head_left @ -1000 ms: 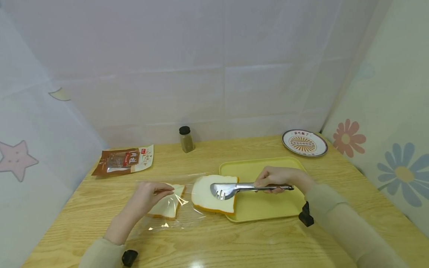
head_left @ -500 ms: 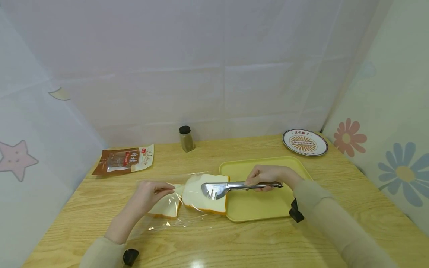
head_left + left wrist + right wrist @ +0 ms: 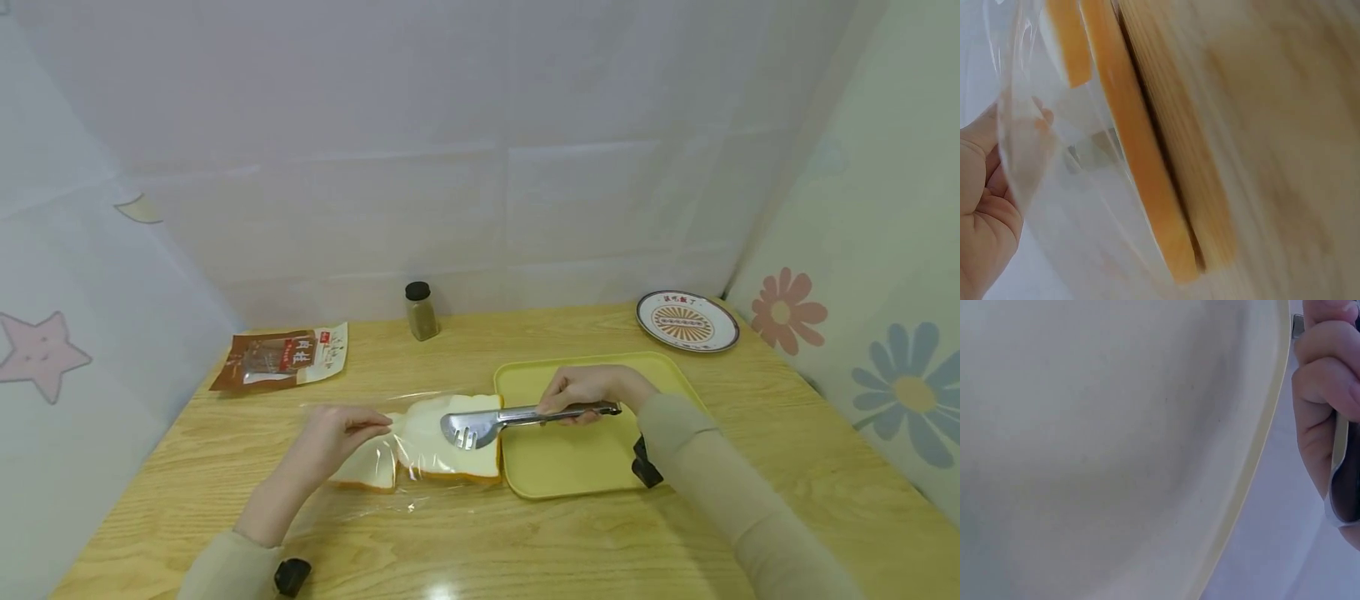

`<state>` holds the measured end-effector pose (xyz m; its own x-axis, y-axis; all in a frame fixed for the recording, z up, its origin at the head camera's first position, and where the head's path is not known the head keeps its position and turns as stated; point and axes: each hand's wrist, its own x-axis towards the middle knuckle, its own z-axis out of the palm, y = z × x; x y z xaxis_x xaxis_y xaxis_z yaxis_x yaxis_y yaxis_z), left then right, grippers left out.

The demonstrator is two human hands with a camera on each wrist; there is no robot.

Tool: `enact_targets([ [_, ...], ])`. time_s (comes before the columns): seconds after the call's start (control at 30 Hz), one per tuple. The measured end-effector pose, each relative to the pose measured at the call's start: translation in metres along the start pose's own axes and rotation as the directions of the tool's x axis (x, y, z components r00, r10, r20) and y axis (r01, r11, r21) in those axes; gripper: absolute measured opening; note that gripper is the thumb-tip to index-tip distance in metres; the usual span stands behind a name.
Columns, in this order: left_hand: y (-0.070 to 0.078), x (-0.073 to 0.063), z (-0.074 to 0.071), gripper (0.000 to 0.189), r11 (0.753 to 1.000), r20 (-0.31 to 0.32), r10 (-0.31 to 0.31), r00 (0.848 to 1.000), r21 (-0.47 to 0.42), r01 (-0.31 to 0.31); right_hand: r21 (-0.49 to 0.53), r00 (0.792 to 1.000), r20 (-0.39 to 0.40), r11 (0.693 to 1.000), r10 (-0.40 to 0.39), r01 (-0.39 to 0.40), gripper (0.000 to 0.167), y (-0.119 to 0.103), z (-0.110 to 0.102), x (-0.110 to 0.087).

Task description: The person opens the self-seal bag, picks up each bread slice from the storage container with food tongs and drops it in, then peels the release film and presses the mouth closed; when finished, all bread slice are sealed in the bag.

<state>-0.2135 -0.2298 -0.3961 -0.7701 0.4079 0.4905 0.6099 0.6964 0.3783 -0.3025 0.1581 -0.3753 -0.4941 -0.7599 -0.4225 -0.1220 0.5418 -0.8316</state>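
In the head view my left hand (image 3: 341,437) pinches the upper edge of a clear plastic bag (image 3: 411,505). A white bread slice with an orange crust (image 3: 371,467) lies inside it, partly behind that hand. My right hand (image 3: 581,392) grips metal tongs (image 3: 521,415), whose slotted head lies over a second bread slice (image 3: 422,433). This slice reaches into the bag mouth and overlaps the first one, its right edge close to the yellow tray (image 3: 577,479). In the left wrist view, an orange crust (image 3: 1138,156) shows low in the bag, with another crust piece (image 3: 1069,44) above.
A brown and white food packet (image 3: 281,358) lies at the back left. Behind the bag stands a spice jar (image 3: 422,315) with a black lid. A patterned plate (image 3: 686,321) sits at the back right, by the wall. All rest on a wood-grain table (image 3: 480,550).
My right hand has moved left with the tongs and the second bread slice, off the tray and into the bag up to the first slice. My left hand has stayed at the bag's edge.
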Motion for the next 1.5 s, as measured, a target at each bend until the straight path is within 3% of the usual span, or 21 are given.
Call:
enact_targets([
  [0.2, -0.001, 0.0, 0.001, 0.013, 1.0, -0.032, 0.021, 0.999, 0.013, -0.02, 0.03, 0.999, 0.02, 0.998, -0.047, 0.047, 0.038, 0.004, 0.0, 0.001],
  [0.47, 0.001, 0.0, 0.002, 0.014, 0.998, -0.055, 0.058, 0.997, 0.031, -0.056, 0.002, 0.999, 0.021, 0.999, -0.051, 0.051, 0.034, 0.002, 0.007, 0.017],
  [0.97, 0.006, 0.002, 0.002, 0.013, 1.0, -0.029, 0.029, 0.999, 0.002, -0.029, -0.008, 0.996, 0.025, 0.997, -0.08, 0.08, 0.036, -0.015, 0.02, 0.039],
  [1.17, 0.006, 0.003, 0.002, 0.014, 0.998, -0.051, 0.057, 0.997, 0.006, -0.057, 0.002, 0.998, 0.009, 0.998, -0.069, 0.069, 0.041, -0.02, 0.026, 0.046],
  [1.5, 0.005, 0.003, 0.001, 0.013, 0.998, -0.059, 0.061, 0.996, -0.011, -0.061, 0.03, 0.999, -0.026, 0.999, -0.039, 0.039, 0.037, -0.021, 0.032, 0.053],
])
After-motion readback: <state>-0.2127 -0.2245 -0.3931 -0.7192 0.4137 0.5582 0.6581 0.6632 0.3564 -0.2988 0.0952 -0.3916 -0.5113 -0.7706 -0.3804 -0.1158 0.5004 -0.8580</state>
